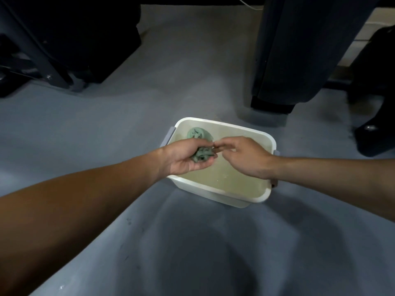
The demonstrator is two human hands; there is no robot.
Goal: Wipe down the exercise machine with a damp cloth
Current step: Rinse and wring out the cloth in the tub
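Note:
A white plastic tub (265,190) with grey handles stands on the floor and holds cloudy water. Above it my left hand (183,159) grips a bunched green cloth (202,155), its fingers curled round the wad. Part of the cloth pokes up behind the hand near the tub's far wall. My right hand (245,155) reaches in from the right and its fingertips pinch the cloth's edge beside my left fingers. The dark frame of the exercise machine (53,54) stands at the upper left.
Grey floor (149,242) lies all round the tub. A dark machine column (299,56) on a black foot stands just behind the tub at the upper right. Another dark base (376,129) sits at the right edge.

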